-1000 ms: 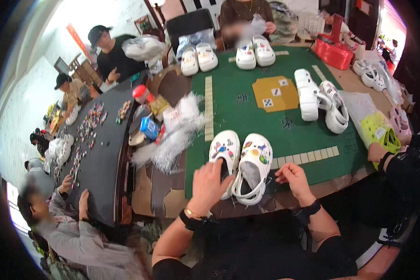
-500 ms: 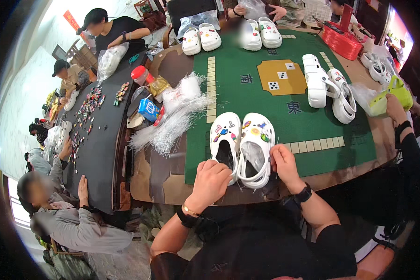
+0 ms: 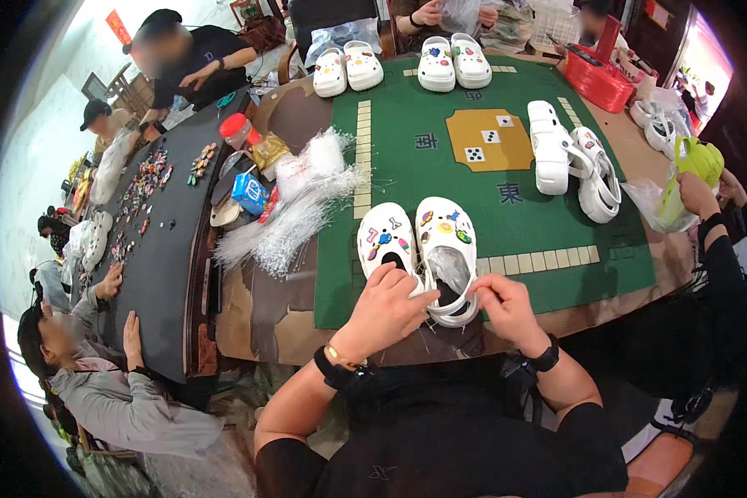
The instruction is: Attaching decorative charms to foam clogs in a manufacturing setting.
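Note:
A pair of white clogs with colourful charms stands side by side before me, the left clog (image 3: 387, 236) and the right clog (image 3: 446, 228). Clear plastic stuffing (image 3: 450, 267) fills the right one's opening. My left hand (image 3: 390, 307) is closed over the left clog's heel, its fingertips between the two heels; whatever they pinch is hidden. At the right clog's outer edge, my right hand (image 3: 510, 307) is closed in a pinch, and anything in it is too small to name. Left of the clogs lies a bundle of thin, clear-white plastic ties (image 3: 278, 236).
More white clogs stand on the green mat (image 3: 390, 290), including a pair at right (image 3: 548, 149). A blue packet (image 3: 250, 193) and red-lidded jar (image 3: 236, 129) sit left. Loose charms (image 3: 145, 178) cover the dark side table. At right, a co-worker's hands hold a green clog (image 3: 697, 162).
My left fingers have shifted right across the heels, and my right hand has closed into a pinch near the right clog. The view has shifted slightly. The co-worker's green clog is tilted more upright.

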`<state>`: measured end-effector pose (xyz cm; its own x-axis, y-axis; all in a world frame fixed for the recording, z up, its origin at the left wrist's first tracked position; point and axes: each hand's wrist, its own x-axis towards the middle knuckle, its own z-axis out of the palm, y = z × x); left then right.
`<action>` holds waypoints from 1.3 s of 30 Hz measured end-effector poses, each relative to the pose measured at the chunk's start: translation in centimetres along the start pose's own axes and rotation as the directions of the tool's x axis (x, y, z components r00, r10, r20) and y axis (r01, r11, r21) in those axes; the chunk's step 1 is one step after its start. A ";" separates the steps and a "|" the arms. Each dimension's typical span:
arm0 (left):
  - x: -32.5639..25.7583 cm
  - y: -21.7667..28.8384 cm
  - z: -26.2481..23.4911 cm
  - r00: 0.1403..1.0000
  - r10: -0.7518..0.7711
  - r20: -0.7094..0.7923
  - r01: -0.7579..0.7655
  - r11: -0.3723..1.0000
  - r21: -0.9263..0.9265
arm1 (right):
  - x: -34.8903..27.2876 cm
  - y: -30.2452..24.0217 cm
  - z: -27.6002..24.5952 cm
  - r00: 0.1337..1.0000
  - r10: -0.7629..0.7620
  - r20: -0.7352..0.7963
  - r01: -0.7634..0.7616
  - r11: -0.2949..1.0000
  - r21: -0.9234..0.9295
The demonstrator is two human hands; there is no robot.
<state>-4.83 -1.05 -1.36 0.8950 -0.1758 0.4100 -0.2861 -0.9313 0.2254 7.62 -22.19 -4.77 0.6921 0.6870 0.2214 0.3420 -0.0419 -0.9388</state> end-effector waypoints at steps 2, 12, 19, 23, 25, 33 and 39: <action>0.5 -0.5 0.8 0.999 0.035 -0.042 -0.035 0.999 -0.007 | -0.2 -0.6 0.3 1.000 -0.023 0.014 0.023 0.999 -0.033; 0.6 -1.9 0.5 0.921 -0.368 -0.124 0.323 0.904 -0.280 | -1.6 -2.7 1.1 0.989 -0.147 0.027 0.149 0.961 -0.235; -1.4 -2.3 -0.7 0.887 -0.442 -0.133 0.376 0.860 -0.344 | -1.8 -2.0 2.5 0.983 -0.183 0.012 0.177 0.927 -0.332; -2.3 -1.7 -1.4 0.881 -0.430 -0.198 0.366 0.883 -0.293 | -0.7 -2.1 0.5 0.978 -0.157 -0.135 0.109 0.945 -0.310; -1.6 -0.7 -1.9 0.899 -0.388 -0.204 0.334 0.907 -0.256 | -0.5 -1.3 -0.7 0.966 -0.106 -0.237 0.041 0.963 -0.265; 3.8 2.2 0.1 0.982 -0.137 -0.127 0.117 0.981 -0.155 | -1.9 1.6 -1.9 0.965 0.040 -0.259 -0.097 0.973 -0.212; 4.1 1.8 1.6 0.983 -0.184 -0.006 0.182 0.978 -0.104 | -2.8 1.1 -1.7 0.949 0.170 -0.266 -0.196 0.978 -0.073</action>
<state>-1.19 -3.92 -0.67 0.9302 0.0003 0.3672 -0.1525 -0.9095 0.3869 7.16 -25.37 -5.96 0.8839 0.4520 0.1204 0.2452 -0.2284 -0.9422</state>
